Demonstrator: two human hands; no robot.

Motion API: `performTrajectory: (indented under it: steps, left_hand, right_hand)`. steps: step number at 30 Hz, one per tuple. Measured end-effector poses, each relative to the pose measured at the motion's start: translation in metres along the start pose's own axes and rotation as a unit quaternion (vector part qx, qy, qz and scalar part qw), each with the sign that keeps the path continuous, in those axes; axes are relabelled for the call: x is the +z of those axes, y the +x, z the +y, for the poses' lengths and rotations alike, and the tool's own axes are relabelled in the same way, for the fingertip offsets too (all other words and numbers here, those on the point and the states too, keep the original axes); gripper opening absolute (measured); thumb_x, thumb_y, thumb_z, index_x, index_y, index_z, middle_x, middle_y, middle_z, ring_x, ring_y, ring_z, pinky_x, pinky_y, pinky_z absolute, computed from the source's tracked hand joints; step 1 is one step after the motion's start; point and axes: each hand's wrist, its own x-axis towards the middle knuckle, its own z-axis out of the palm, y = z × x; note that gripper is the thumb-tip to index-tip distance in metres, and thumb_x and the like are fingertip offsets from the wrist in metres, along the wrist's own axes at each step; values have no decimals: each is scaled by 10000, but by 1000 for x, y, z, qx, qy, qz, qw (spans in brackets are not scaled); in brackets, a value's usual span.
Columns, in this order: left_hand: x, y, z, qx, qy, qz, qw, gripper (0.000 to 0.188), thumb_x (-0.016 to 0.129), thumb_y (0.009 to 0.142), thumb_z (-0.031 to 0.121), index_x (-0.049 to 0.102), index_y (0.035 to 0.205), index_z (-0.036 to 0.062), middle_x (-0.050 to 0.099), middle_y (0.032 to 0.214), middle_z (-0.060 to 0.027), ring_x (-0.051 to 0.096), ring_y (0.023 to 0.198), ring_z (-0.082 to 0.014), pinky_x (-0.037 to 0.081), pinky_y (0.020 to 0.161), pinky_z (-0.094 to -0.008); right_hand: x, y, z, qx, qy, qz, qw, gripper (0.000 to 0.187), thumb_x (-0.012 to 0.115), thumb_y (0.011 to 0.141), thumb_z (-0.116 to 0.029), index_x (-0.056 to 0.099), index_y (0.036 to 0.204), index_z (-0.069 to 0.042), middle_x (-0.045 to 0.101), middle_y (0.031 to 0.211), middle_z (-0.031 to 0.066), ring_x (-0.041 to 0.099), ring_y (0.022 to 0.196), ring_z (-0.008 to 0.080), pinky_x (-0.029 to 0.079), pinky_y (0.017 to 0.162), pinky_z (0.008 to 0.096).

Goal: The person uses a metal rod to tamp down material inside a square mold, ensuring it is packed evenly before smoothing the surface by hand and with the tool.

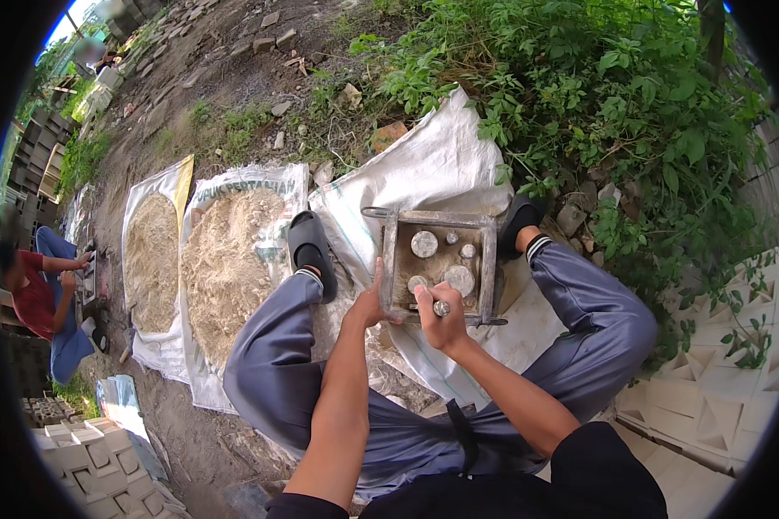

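Between my feet stands a square mold frame with several round metal discs inside, the largest disc near its right side. Sandy grey material lies around the discs. My left hand rests along the frame's left side, its index finger stretched out against the outer wall. Over the near edge, my right hand is closed in a fist around a tool with a round metal end; its lower part is hidden by my fingers. Beneath the frame spreads a white woven sack.
Left of my foot, two opened sacks hold pale powder and darker sand. Leafy plants grow at the far right. Patterned blocks lie at right, more blocks at lower left. Another person sits far left.
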Motion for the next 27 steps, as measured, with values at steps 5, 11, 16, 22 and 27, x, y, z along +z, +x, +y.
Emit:
performTrajectory:
  steps: [5, 11, 16, 22, 27]
  left_hand:
    - [2, -5, -14, 91, 26, 58, 994, 1507, 930, 510, 181, -229, 1474, 204, 484, 1346, -283, 496, 1243, -390, 404, 1034, -396]
    - [0, -5, -11, 0, 98, 19, 995, 1523, 930, 521, 245, -274, 1451, 171, 525, 1288, -299, 558, 1155, -415, 451, 953, -410]
    - [7, -8, 22, 60, 365, 141, 918, 1468, 890, 445, 507, -16, 1511, 60, 402, 1428, -199, 356, 1358, -315, 351, 1043, -436]
    - [15, -12, 32, 125, 537, 130, 824, 1186, 807, 478, 609, 350, 1423, 56, 335, 1483, -120, 197, 1431, -264, 101, 1185, -493]
    - [18, 13, 23, 174, 680, 35, 711, 1060, 675, 600, 697, 395, 1423, 90, 310, 1530, -56, 118, 1464, -231, -18, 1187, -504]
  right_hand:
    - [-42, 1, -23, 7, 59, -6, 998, 405, 518, 915, -131, 477, 533, -4, 480, 490, 52, 406, 477, 161, 335, 530, 332]
    - [-59, 5, -1, 79, 70, -4, 994, 391, 553, 899, -175, 524, 557, 12, 481, 497, 131, 413, 483, 261, 339, 609, 396]
    - [-82, -1, 26, 24, 9, 57, 998, 381, 546, 887, -169, 534, 553, 13, 483, 491, 138, 435, 483, 278, 340, 558, 416]
    - [-103, 3, 15, 45, 48, 70, 995, 411, 525, 886, -221, 466, 570, 36, 437, 491, 182, 430, 437, 285, 339, 546, 413]
    - [-90, 15, 6, 32, 33, 15, 999, 416, 518, 896, -209, 457, 580, 54, 417, 476, 164, 423, 433, 178, 310, 483, 400]
